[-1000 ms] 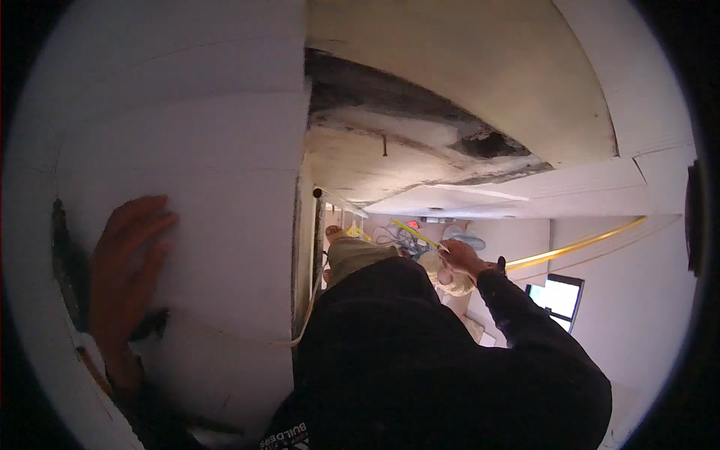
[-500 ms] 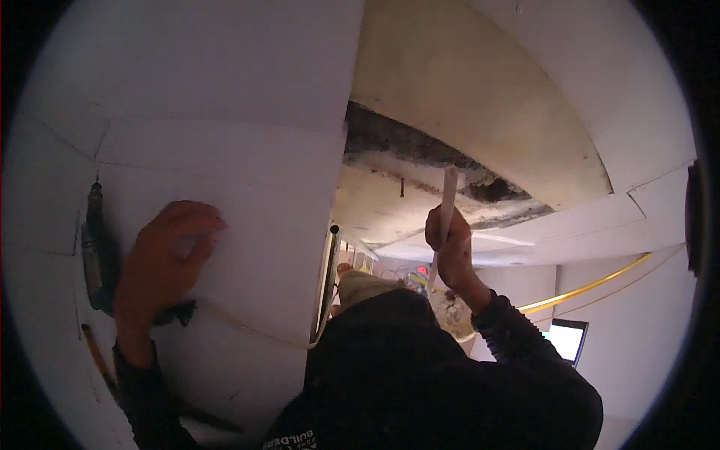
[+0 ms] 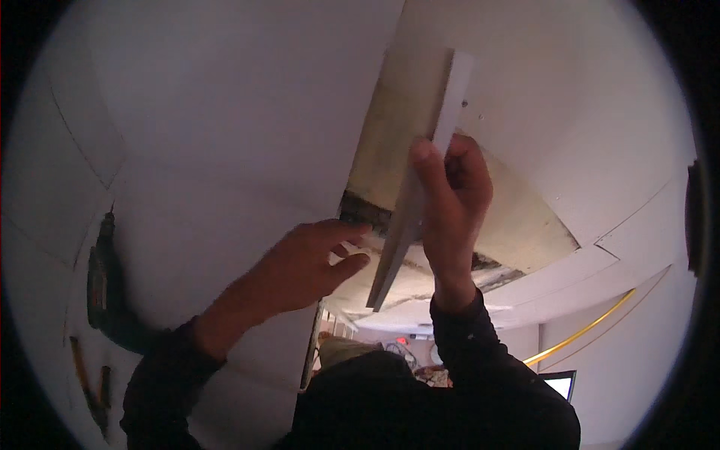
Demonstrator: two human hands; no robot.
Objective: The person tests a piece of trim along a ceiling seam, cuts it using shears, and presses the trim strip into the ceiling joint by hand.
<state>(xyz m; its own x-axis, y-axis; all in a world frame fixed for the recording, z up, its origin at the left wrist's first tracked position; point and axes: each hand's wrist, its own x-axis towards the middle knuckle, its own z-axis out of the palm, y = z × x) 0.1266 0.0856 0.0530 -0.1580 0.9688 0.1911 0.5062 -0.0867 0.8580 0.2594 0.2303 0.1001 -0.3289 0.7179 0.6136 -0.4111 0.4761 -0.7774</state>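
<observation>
Upright in my right hand (image 3: 457,199) is a long, narrow, pale strip (image 3: 401,229) with a straight edge. The thumb lies on one side and the fingers curl round the other. Its upper end stands above the hand, and its lower end slants down to the left. Close to the lower part of the strip, my left hand (image 3: 289,266) reaches in with thumb and fingers apart, holding nothing. Behind the strip, a yellowish bare area (image 3: 382,139) has a dark, rough-edged gap (image 3: 364,214) running across it.
A large pale panel (image 3: 247,127) fills the left. On it lie a dark green power drill (image 3: 100,292) and a tool with orange-brown handles (image 3: 84,367), its kind unclear. At the right are a bright yellow strip (image 3: 581,330) and a dark-framed bright screen or window (image 3: 559,386).
My right hand has moved up with the strip, which now shows more of its length. My left hand has moved right, from beside the drill toward the strip. The view has shifted.
</observation>
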